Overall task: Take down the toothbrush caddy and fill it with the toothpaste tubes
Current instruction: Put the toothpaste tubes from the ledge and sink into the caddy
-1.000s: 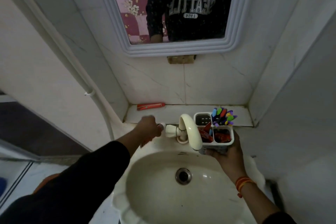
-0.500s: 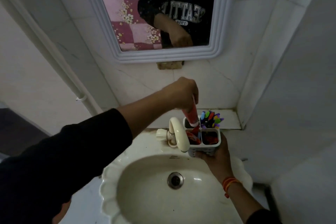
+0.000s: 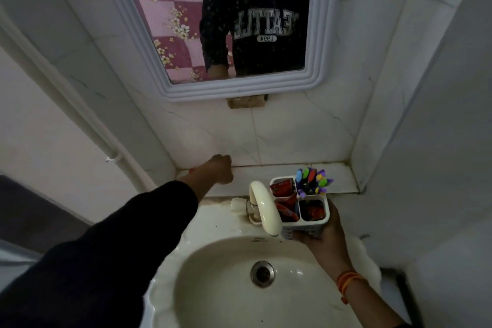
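Four-compartment white caddy (image 3: 303, 224) gripped in right hand (image 3: 323, 241), three compartments with red tubes (image 3: 285, 210), left hand (image 3: 219, 169) fisted.

Right hand (image 3: 323, 241) grips white four-compartment caddy (image 3: 306, 228) from below, beside cream tap (image 3: 265, 208) over the sink (image 3: 213, 287). Red toothpaste tubes (image 3: 286, 208) in three compartments, coloured toothbrushes (image 3: 312, 180) in back right one. Left hand (image 3: 219, 169) fisted on tiled ledge (image 3: 266, 174) at back left; a bit of red shows by the wrist. Mirror (image 3: 239, 21) above.
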`<control>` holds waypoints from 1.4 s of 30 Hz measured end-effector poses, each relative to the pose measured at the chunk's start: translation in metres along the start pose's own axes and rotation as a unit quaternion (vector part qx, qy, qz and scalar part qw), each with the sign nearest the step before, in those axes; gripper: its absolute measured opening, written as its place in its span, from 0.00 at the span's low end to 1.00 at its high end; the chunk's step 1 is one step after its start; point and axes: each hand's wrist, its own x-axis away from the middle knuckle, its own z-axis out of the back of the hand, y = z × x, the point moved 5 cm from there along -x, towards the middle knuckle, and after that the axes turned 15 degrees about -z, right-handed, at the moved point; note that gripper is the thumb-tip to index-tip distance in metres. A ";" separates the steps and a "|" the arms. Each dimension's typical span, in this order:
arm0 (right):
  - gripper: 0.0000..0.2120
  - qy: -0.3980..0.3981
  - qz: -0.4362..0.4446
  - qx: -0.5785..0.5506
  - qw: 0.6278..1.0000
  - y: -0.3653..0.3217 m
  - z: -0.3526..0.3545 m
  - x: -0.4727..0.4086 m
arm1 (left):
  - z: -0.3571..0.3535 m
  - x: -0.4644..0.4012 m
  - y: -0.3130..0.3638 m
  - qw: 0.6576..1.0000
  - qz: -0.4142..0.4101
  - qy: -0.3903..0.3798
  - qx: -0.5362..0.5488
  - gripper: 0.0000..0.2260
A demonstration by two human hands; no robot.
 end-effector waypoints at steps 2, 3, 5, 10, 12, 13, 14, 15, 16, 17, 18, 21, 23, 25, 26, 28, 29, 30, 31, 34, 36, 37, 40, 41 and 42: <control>0.46 -0.006 0.002 0.000 1.000 0.000 -0.001 0.000 | -0.022 -0.005 -0.015 1.000 0.007 -0.020 -0.005 0.28; 0.45 -0.011 0.002 -0.004 1.000 -0.002 -0.001 0.001 | -0.030 -0.008 -0.019 1.000 0.006 -0.021 -0.018 0.30; 0.44 -0.015 0.004 -0.019 1.000 -0.005 -0.002 0.002 | -0.039 -0.013 -0.027 0.999 0.006 0.003 -0.054 0.30; 0.42 -0.041 -0.014 -0.047 0.998 -0.002 -0.006 0.002 | -0.049 -0.026 -0.046 0.993 0.001 0.095 -0.073 0.15; 0.38 -0.052 -0.012 -0.055 0.997 -0.006 -0.006 0.004 | -0.051 -0.024 -0.044 0.989 -0.031 0.096 -0.109 0.13; 0.35 -0.058 -0.017 -0.065 0.996 -0.009 -0.007 0.006 | -0.051 -0.022 -0.042 0.987 -0.051 0.096 -0.119 0.13; 0.31 -0.072 -0.024 -0.086 0.993 -0.013 -0.008 0.007 | -0.048 -0.019 -0.039 0.984 -0.075 0.108 -0.123 0.14; 0.30 -0.077 -0.030 -0.097 0.992 -0.016 -0.008 0.009 | -0.044 -0.016 -0.036 0.980 -0.096 0.126 -0.118 0.14; 0.29 -0.075 -0.030 -0.097 0.992 -0.018 -0.008 0.010 | -0.036 -0.011 -0.031 0.980 -0.112 0.145 -0.083 0.15; 0.29 -0.074 -0.030 -0.098 0.992 -0.017 -0.006 0.010 | -0.026 -0.007 -0.024 0.980 -0.127 0.150 -0.028 0.15; 0.28 -0.071 -0.034 -0.103 0.992 -0.015 -0.006 0.010 | -0.015 -0.002 -0.016 0.980 -0.138 0.142 0.026 0.15; 0.28 -0.054 -0.031 -0.090 0.994 -0.013 -0.002 0.011 | 0.031 0.016 0.021 0.973 -0.191 0.103 0.081 0.17; 0.27 -0.044 -0.029 -0.079 0.995 -0.012 -0.001 0.010 | 0.064 0.031 0.053 0.968 -0.232 0.088 0.042 0.17; 0.28 -0.034 -0.030 -0.072 0.996 -0.013 -0.002 0.009 | 0.083 0.042 0.085 0.961 -0.268 0.060 -0.015 0.16; 0.30 -0.020 -0.025 -0.058 0.998 -0.012 -0.002 0.008 | 0.087 0.044 0.099 0.958 -0.278 0.038 -0.050 0.17; 0.34 -0.006 -0.014 -0.039 0.999 -0.012 -0.001 0.008 | 0.082 0.043 0.121 0.952 -0.285 -0.002 -0.109 0.18; 0.35 -0.006 -0.017 -0.037 0.999 -0.012 -0.001 0.008 | 0.077 0.041 0.129 0.951 -0.285 -0.013 -0.117 0.18; 0.37 -0.003 -0.018 -0.026 1.000 -0.009 -0.001 0.007 | 0.072 0.037 0.135 0.955 -0.281 -0.016 -0.094 0.17; 0.40 0.001 -0.016 -0.009 1.000 -0.010 0.000 0.006 | 0.071 0.035 0.138 0.961 -0.273 -0.015 -0.044 0.15; 0.45 0.001 -0.017 0.014 1.000 -0.003 -0.001 0.003 | 0.075 0.029 0.136 0.960 -0.241 0.028 0.141 0.17; 0.45 0.000 -0.023 0.013 1.000 -0.001 -0.002 0.003 | 0.073 0.024 0.123 0.954 -0.197 0.049 0.221 0.19; 0.44 0.001 -0.027 0.011 1.000 0.001 -0.003 0.002 | 0.068 0.022 0.117 0.957 -0.175 0.038 0.227 0.19; 0.35 -0.001 -0.035 -0.021 0.999 -0.001 -0.002 0.002 | 0.042 0.017 0.108 0.964 -0.140 -0.051 0.219 0.22; 0.32 -0.006 -0.039 -0.029 0.999 0.000 -0.002 0.001 | 0.038 0.016 0.109 0.963 -0.145 -0.051 0.220 0.24; 0.32 -0.007 -0.042 -0.026 0.999 -0.001 -0.001 0.001 | 0.038 0.013 0.111 0.962 -0.165 -0.020 0.216 0.27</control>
